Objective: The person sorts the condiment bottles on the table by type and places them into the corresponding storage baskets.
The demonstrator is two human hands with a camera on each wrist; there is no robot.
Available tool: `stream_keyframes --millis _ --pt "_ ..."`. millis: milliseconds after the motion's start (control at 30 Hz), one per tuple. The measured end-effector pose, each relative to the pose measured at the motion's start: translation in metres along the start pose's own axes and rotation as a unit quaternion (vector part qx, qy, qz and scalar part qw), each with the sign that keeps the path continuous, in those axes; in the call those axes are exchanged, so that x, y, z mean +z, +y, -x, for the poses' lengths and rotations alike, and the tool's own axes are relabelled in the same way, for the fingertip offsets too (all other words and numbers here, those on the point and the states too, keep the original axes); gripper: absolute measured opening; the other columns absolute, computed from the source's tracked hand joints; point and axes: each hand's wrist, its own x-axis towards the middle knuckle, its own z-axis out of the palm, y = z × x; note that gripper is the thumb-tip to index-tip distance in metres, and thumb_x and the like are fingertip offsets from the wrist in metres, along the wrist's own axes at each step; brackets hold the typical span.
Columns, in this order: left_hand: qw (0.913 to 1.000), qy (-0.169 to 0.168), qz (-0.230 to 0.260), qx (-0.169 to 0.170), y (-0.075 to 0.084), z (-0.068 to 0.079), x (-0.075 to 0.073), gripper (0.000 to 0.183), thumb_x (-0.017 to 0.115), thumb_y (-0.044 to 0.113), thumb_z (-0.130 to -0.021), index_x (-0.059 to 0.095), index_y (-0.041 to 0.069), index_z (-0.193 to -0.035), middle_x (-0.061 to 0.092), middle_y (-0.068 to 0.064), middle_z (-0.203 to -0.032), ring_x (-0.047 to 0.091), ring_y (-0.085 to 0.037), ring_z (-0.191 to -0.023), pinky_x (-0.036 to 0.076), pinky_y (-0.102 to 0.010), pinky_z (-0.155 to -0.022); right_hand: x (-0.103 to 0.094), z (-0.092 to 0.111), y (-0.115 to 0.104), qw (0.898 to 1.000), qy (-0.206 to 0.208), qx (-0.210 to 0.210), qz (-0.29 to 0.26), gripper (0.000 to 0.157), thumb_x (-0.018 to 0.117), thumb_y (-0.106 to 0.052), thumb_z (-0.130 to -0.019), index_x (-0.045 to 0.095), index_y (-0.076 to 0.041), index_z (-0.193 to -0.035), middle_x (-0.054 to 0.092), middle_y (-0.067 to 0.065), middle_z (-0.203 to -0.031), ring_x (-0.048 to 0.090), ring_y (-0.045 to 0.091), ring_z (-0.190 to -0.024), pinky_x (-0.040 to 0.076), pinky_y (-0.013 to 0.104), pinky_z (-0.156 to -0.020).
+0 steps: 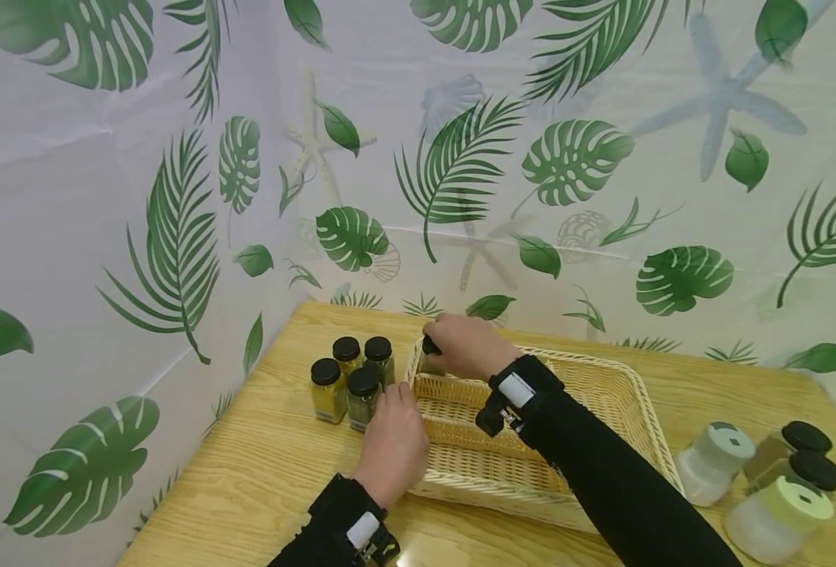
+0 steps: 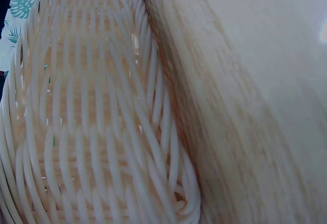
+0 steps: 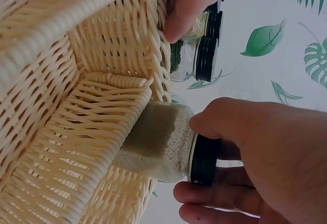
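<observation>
My right hand (image 1: 471,346) grips a glass jar (image 3: 161,140) of pale powder by its black lid (image 3: 204,158). The jar's lower part sits behind a woven divider (image 3: 94,117) in the back left of the wicker basket (image 1: 489,490). My left hand (image 1: 393,449) holds the basket's left rim, its fingertips beside a dark green jar (image 1: 363,398). In the left wrist view only the basket's woven outer side (image 2: 97,112) and the table show.
Several black-lidded jars, among them a yellow one (image 1: 327,391), stand left of the basket on the wooden table (image 1: 248,465). At the right are a white-lidded container (image 1: 715,463), a yellow-lidded container (image 1: 779,520) and dark-lidded jars (image 1: 804,437). A leaf-patterned cloth (image 1: 390,181) hangs behind.
</observation>
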Motion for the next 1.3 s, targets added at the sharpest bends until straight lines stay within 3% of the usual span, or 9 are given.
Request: stream_keyframes --millis 533,733,1100,1300 --pt "0.9999 0.004 0.009 -0.004 0.006 0.0 0.004 0.047 0.061 0.008 -0.094 0.048 -0.018 -0.132 0.055 -0.029 -0.121 0.059 -0.04 -0.11 0.055 -0.044 -0.094 0.003 0.01 0.003 1.0 0.016 -0.005 0.003 0.037 0.07 -0.029 -0.094 0.065 -0.005 -0.123 0.068 0.009 -0.1 0.063 0.019 -0.079 0.055 0.036 -0.07" --pt "0.9998 0.005 0.016 -0.008 0.007 0.0 0.006 0.046 0.06 0.008 -0.095 0.049 -0.018 -0.132 0.055 -0.03 -0.122 0.06 -0.041 -0.111 0.057 -0.044 -0.09 0.0 0.02 0.007 1.0 0.023 -0.001 -0.002 0.056 0.069 -0.03 -0.095 0.054 -0.003 -0.142 0.067 0.015 -0.122 0.069 0.028 -0.1 0.058 0.042 -0.084" --pt "0.9995 0.016 0.025 -0.012 0.004 0.0 0.001 0.046 0.06 0.003 -0.094 0.048 -0.019 -0.132 0.055 -0.03 -0.119 0.059 -0.041 -0.111 0.056 -0.046 -0.091 -0.019 0.055 0.03 0.999 0.016 0.026 0.01 0.058 0.069 -0.032 -0.094 0.055 -0.002 -0.141 0.065 0.017 -0.128 0.067 0.033 -0.109 0.057 0.047 -0.087" --pt "0.9996 0.009 0.024 -0.012 0.003 0.001 0.001 0.044 0.059 0.004 -0.095 0.048 -0.019 -0.131 0.055 -0.03 -0.117 0.059 -0.04 -0.109 0.055 -0.045 -0.092 -0.03 0.085 0.046 0.999 0.013 0.03 0.005 0.049 0.067 -0.029 -0.095 0.061 -0.001 -0.135 0.066 0.018 -0.123 0.067 0.033 -0.107 0.056 0.047 -0.087"
